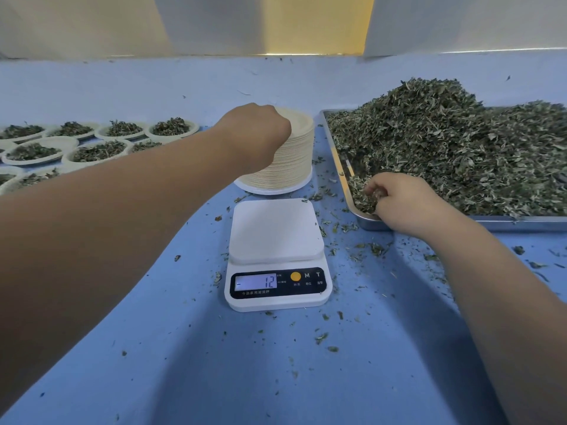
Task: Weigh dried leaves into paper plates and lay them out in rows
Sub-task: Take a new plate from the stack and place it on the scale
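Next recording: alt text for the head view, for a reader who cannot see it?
A person's left hand grips the top of a stack of paper plates while the right hand pinches dried leaves in a heaped metal tray. Between the arms sits a white scale with a bare platform; filled plates lie in rows at far left.

Small herb-packing workroom: blue-covered table (214, 363), digital scale (276, 253), metal tray (521, 223) heaped with dried leaves (445, 142), rows of filled paper plates (172, 127).
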